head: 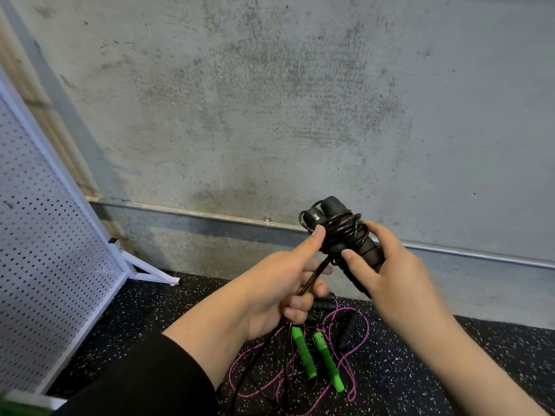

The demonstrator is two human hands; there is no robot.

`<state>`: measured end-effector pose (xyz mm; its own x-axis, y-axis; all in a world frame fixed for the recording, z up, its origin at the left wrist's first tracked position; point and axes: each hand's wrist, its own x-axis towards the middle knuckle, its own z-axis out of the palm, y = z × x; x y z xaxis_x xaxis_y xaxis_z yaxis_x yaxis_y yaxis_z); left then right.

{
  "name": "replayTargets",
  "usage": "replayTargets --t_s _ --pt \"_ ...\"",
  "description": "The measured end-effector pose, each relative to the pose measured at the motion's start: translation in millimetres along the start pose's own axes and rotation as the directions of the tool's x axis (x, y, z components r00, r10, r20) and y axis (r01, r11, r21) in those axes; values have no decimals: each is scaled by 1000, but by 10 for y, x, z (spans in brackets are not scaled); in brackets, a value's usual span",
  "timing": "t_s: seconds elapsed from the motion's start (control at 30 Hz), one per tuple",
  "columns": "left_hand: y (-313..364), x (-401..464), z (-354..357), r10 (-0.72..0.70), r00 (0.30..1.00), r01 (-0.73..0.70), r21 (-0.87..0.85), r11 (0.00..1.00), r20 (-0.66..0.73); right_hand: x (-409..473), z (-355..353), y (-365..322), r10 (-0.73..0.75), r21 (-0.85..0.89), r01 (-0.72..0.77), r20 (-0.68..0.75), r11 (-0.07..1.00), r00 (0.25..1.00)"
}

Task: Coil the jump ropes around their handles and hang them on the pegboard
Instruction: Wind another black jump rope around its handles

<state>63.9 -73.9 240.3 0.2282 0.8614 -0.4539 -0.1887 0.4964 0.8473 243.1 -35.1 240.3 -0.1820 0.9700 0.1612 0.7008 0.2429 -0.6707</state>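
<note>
1. Right of centre in the frame, the right hand (399, 265) curled round the pair of black handles (345, 235), held side by side with the black rope (345, 226) already wound several turns about them.
2. The left hand (279, 289) pinched the loose tail of that rope, thumb pressed up against the coil and the other fingers folded round the strand.
3. The rope looked light, thin and springy, likely to uncoil if let slack; the foam-like handles offered the surest hold.
4. At lower centre, green handles (303, 352) and a pink rope (357, 340) lay tangled on the speckled black floor (480, 364).
5. A white pegboard (45, 265) stood at the left, a bare concrete wall (270, 100) behind.
</note>
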Motion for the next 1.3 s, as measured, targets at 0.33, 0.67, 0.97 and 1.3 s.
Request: replayTargets --t_s 0.33,0.67,0.97,1.3 --pt "-103 87 -53 -45 995 28 -191 981 -86 -64 167 -119 -187 -260 257 264 931 946" --pt "-8 78 -76 69 990 -97 -234 967 -124 -69 146 -115 136 617 -364 385 698 913" --pt "1 46 -41 50 999 -53 -177 983 -19 1 43 -57 50 303 -83 115 949 992" --pt "-30 47 -49 60 988 -86 -190 978 -140 -59 133 -60 -178 61 171 138 983 974"
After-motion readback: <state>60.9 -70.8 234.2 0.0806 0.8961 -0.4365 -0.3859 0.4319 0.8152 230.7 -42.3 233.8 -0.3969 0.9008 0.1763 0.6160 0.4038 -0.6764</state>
